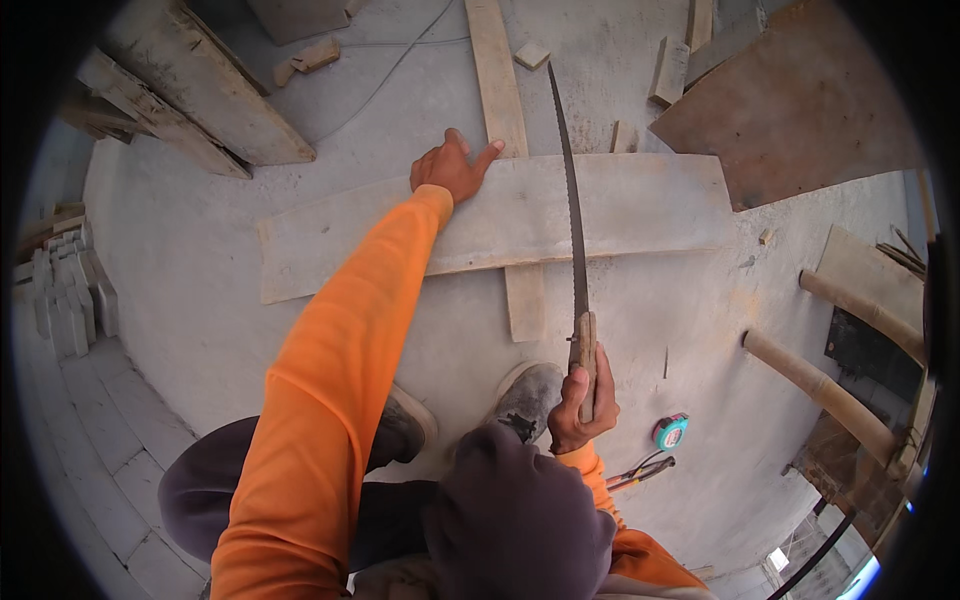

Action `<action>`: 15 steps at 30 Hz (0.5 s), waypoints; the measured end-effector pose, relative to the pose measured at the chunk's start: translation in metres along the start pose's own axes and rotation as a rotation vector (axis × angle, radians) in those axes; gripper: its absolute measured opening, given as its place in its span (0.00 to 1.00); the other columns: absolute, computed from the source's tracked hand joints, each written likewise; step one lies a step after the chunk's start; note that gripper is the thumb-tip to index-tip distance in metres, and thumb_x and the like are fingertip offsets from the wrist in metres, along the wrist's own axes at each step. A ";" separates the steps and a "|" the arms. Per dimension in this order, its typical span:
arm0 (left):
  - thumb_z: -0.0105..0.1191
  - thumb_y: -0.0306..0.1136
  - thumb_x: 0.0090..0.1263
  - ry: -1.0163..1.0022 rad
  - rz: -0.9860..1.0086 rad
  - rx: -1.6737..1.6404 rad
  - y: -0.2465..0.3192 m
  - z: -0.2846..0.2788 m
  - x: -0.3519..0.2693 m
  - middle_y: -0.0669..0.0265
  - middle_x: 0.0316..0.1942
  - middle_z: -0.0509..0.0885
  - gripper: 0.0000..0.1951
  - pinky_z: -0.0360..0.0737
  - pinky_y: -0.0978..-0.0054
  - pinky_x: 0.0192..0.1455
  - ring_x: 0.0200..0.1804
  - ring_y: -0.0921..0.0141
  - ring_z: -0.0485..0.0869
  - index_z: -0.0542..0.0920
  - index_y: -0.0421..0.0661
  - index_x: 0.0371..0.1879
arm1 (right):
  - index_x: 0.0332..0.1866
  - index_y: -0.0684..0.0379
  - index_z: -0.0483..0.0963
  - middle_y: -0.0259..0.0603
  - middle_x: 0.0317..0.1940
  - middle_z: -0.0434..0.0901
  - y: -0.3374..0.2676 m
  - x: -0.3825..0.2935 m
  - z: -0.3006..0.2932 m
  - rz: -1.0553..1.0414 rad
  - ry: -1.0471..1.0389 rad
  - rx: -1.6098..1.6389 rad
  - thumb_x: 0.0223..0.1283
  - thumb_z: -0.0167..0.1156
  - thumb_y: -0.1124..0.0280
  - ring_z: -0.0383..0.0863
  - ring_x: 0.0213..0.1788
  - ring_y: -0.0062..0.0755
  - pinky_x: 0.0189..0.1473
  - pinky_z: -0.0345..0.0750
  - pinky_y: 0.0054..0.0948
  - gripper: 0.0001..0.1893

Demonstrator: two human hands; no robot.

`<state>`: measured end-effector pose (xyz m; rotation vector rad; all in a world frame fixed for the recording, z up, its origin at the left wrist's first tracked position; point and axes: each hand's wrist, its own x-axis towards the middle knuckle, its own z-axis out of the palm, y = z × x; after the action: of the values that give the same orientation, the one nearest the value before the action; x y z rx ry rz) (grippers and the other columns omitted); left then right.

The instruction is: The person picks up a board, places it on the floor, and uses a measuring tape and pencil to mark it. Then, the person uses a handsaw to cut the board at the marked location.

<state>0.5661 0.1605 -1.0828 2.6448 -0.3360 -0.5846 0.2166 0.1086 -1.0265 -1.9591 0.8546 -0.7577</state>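
Observation:
A wide, pale wooden board lies crosswise on the concrete floor, over a narrower wooden plank that pokes out beyond both its long edges. My left hand presses on the wide board's far edge, thumb spread towards the plank. In my right hand is the wooden handle of a handsaw. The long toothed blade points away from me and passes above the wide board; whether it touches the board I cannot tell. My shoes are close to the plank's near end.
A teal tape measure and a hand tool with orange handles lie right of my knee. Bamboo poles stand at the right, a brown sheet at the upper right. Thick boards are at the upper left, stacked blocks at the far left.

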 end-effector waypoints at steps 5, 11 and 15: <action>0.50 0.71 0.70 0.059 0.000 -0.027 -0.004 0.005 -0.005 0.57 0.32 0.86 0.34 0.73 0.60 0.59 0.43 0.57 0.86 0.74 0.45 0.45 | 0.60 0.75 0.77 0.59 0.44 0.88 -0.003 -0.015 0.001 0.167 -0.036 0.063 0.69 0.60 0.73 0.91 0.38 0.38 0.41 0.84 0.29 0.19; 0.50 0.72 0.70 0.064 0.004 -0.037 -0.005 0.018 0.000 0.59 0.30 0.86 0.33 0.72 0.60 0.58 0.42 0.57 0.85 0.76 0.47 0.37 | 0.59 0.74 0.78 0.58 0.43 0.88 0.008 -0.024 0.015 -0.031 -0.052 0.000 0.69 0.60 0.74 0.91 0.36 0.38 0.39 0.84 0.27 0.18; 0.46 0.72 0.71 0.018 0.003 -0.074 -0.014 0.023 0.002 0.62 0.34 0.87 0.33 0.74 0.62 0.57 0.42 0.59 0.84 0.80 0.49 0.38 | 0.58 0.74 0.78 0.58 0.42 0.89 0.011 -0.025 0.022 0.046 -0.070 -0.001 0.68 0.61 0.73 0.91 0.37 0.38 0.40 0.84 0.28 0.18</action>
<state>0.5599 0.1649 -1.1085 2.5761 -0.3073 -0.5606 0.2159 0.1345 -1.0508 -1.9489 0.8550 -0.6579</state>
